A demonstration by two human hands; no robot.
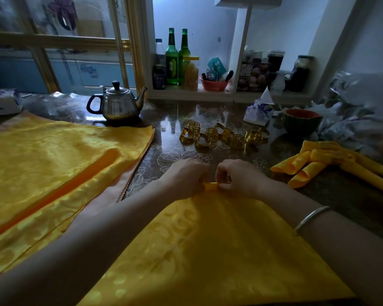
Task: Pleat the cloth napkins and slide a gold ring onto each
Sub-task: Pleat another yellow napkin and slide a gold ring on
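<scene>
A yellow patterned napkin lies in front of me with its far corner pointing away. My left hand and my right hand both pinch that far corner, where a small fold of cloth shows between the fingers. Several gold rings stand in a loose cluster on the table beyond my hands. A stack of flat yellow napkins lies to the left. On the right lies a pleated napkin, fanned out.
A steel teapot stands at the back left of the glossy table. A tissue pack, a watermelon half and crumpled plastic bags crowd the back right. Bottles and jars fill the shelf behind.
</scene>
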